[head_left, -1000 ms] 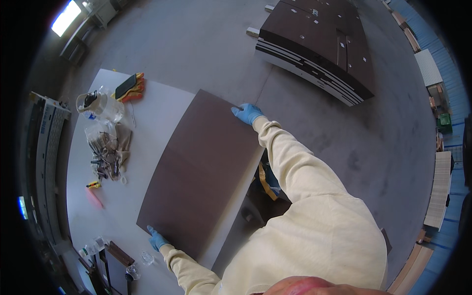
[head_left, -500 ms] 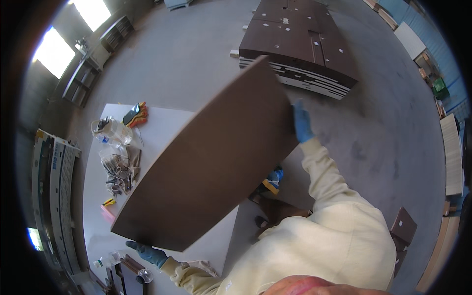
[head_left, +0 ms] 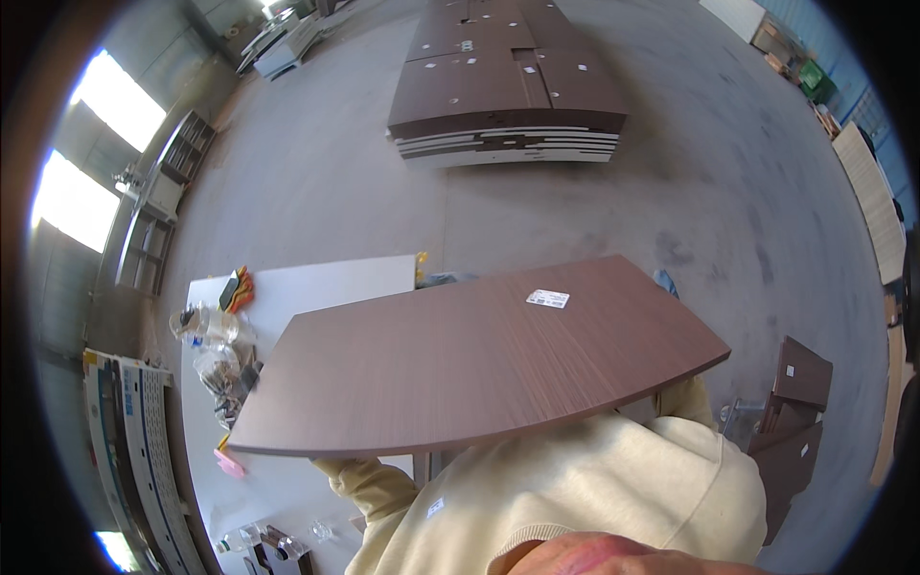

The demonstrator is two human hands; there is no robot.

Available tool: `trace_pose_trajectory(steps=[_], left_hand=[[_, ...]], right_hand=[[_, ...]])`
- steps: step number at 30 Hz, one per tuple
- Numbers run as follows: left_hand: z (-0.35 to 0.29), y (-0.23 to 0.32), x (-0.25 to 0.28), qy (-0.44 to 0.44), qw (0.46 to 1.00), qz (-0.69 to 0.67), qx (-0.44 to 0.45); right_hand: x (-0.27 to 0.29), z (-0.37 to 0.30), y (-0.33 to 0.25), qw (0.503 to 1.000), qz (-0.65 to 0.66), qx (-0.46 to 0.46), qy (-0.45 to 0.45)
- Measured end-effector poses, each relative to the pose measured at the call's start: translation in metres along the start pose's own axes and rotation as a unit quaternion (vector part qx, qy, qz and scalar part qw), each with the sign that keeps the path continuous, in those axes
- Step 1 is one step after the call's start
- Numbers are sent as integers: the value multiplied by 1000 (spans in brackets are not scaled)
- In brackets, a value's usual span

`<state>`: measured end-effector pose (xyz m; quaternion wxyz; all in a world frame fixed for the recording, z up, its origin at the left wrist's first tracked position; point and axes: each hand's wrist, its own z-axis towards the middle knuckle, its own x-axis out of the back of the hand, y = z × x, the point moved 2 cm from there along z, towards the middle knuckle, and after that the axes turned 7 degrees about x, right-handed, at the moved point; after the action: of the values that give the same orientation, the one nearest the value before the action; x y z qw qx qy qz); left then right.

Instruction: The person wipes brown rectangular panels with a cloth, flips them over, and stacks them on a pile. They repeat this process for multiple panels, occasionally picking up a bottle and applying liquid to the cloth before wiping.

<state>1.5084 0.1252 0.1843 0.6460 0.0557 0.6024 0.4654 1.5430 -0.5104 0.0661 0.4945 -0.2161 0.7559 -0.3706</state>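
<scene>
A large dark-brown wooden panel point(head_left: 450, 369), with one curved long edge and a white label point(head_left: 547, 299), is held up in front of my body. Its left part hangs over the white table point(head_left: 326, 278). Blue-gloved fingers of my right hand point(head_left: 665, 283) show at the panel's far right edge, gripping it. My left sleeve point(head_left: 369, 484) runs under the near left edge. The panel hides my left hand, which bears that end.
Plastic bags and tools point(head_left: 218, 369), a phone on orange gloves point(head_left: 235, 289) and clear bottles point(head_left: 278, 541) lie on the table's left side. A stack of brown panels point(head_left: 508, 91) stands ahead on the floor. Smaller brown panels point(head_left: 800, 374) stand at my right.
The panel has been turned from a steep slant to nearly level. A labelled, grained face now shows instead of the plain one. My left hand has gone out of sight beneath it.
</scene>
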Motion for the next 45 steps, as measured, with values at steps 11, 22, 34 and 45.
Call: trace_pose_trajectory(steps=[11, 22, 34, 45], left_hand=[[19, -280, -276, -219, 929, -184, 235], [76, -510, -405, -231, 873, -62, 424], [169, -869, -594, -240, 783, -82, 568], [213, -1162, -833, -226, 734, 81, 636]], right_hand=[[236, 14, -156, 988, 61, -25, 143], [324, 239, -311, 983, 97, 20, 157], [397, 452, -536, 972, -10, -72, 222], [555, 758, -678, 935, -233, -164, 213]])
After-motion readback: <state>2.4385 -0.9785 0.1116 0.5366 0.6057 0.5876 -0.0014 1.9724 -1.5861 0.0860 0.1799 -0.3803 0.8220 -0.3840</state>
